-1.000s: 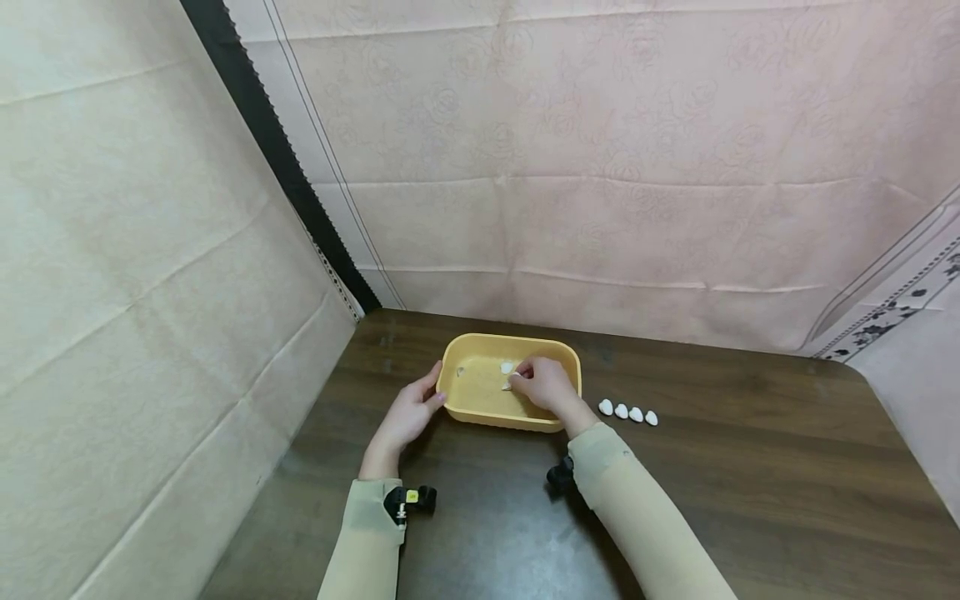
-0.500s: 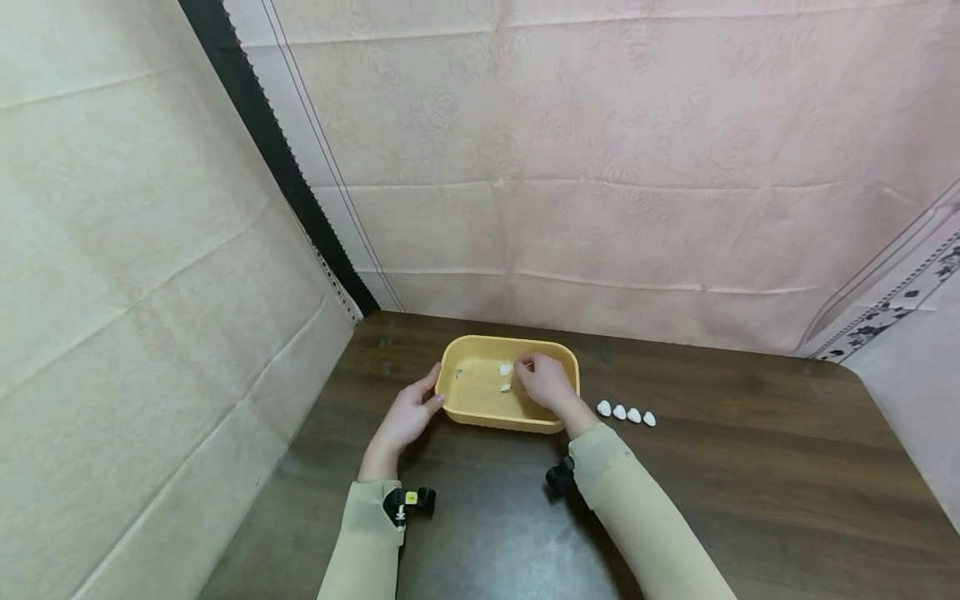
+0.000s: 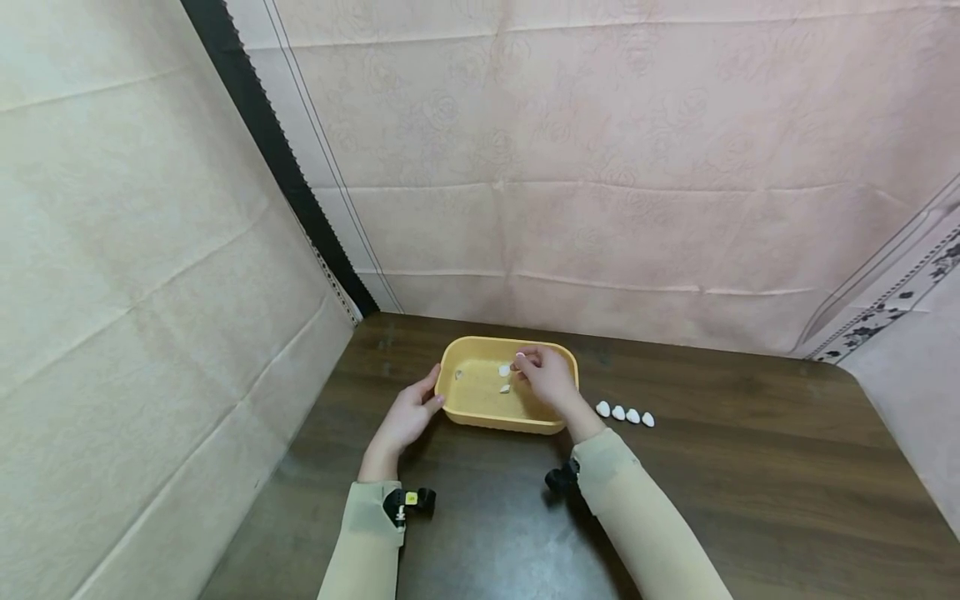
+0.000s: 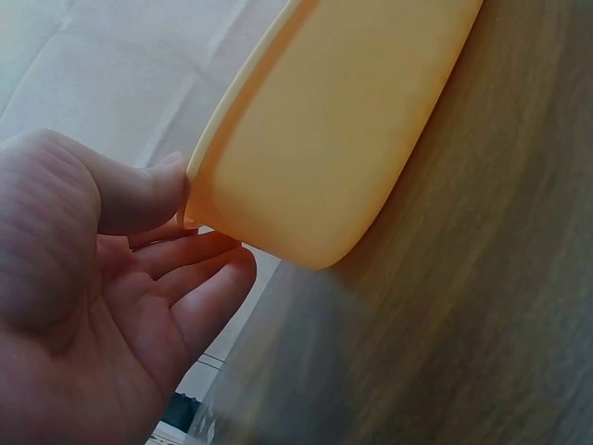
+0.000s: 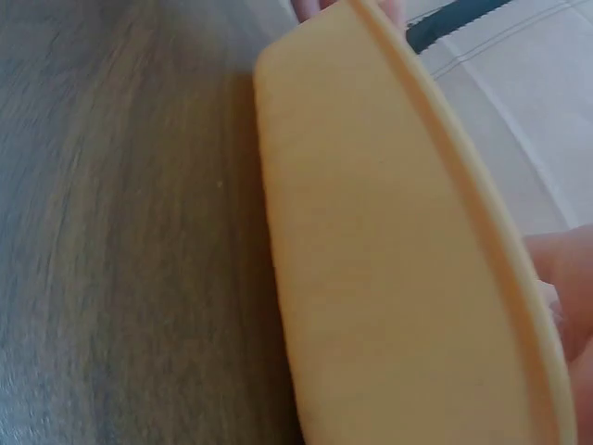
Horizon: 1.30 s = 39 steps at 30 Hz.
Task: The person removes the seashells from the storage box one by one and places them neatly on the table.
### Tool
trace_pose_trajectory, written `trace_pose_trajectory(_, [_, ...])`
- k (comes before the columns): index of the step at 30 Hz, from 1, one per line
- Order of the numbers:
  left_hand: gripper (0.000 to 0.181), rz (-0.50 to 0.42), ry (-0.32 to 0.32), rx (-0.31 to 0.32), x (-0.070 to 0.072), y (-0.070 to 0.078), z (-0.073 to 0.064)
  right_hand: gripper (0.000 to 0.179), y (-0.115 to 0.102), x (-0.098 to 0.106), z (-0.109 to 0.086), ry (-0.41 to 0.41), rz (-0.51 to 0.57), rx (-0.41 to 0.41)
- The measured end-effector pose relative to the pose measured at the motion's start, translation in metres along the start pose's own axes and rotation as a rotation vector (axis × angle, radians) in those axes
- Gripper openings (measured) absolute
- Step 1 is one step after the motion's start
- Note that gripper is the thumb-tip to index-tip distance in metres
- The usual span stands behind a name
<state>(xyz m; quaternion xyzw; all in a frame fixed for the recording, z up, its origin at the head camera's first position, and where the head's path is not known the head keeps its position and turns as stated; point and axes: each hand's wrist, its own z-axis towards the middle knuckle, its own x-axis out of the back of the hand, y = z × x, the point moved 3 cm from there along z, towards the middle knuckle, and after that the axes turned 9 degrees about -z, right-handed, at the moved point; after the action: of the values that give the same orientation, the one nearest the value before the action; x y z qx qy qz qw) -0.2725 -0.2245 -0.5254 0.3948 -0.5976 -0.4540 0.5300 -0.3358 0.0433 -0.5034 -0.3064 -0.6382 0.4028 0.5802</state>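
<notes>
My left hand [image 3: 408,412] holds the left end of a yellow plastic tray [image 3: 498,421], its thumb at the rim and its fingers against the outer wall, as the left wrist view shows. Over the tray's right half, my right hand [image 3: 551,379] pinches a small white shell-like piece [image 3: 520,356], mostly covered by the fingers. On the tray floor, left of those fingertips, lie a white piece [image 3: 504,370] and a slimmer one [image 3: 505,389]. A small greyish piece [image 3: 459,375] sits near the left end. In the right wrist view the tray wall hides most of the right hand.
Several white teardrop-shaped pieces [image 3: 626,414] lie in a row on the brown wooden table [image 3: 750,467], right of the tray. Pale cloth [image 3: 600,208] hangs behind the table, and another cloth [image 3: 150,375] borders its left side.
My right hand has lifted away from the slimmer piece and shifted slightly up, and a white piece now shows at its fingertips. The left hand keeps its hold on the tray.
</notes>
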Motion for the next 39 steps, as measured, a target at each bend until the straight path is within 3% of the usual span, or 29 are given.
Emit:
trace_pose_trajectory(7, [0.061, -0.004, 0.000, 0.004, 0.000, -0.001, 0.000, 0.024, -0.005, 0.013, -0.007, 0.082, 0.101, 0.022])
trace_pose_trajectory(12, [0.060, -0.008, 0.005, 0.006, 0.000, -0.001, 0.000, 0.032, -0.002, 0.020, -0.013, 0.083, 0.228, 0.007])
trace_pose_trajectory(18, [0.060, -0.017, 0.001, 0.006, 0.000, 0.000, 0.000, 0.039, 0.003, 0.030, -0.020, 0.063, 0.340, -0.070])
trace_pose_trajectory(28, [0.060, -0.018, -0.001, 0.003, 0.002, 0.000, 0.000, 0.051, 0.009, 0.044, -0.029, 0.026, 0.343, -0.063])
trace_pose_trajectory(39, [0.059, -0.025, -0.004, 0.013, 0.000, 0.001, -0.001, 0.054, 0.029, 0.067, -0.053, 0.059, 0.291, -0.062])
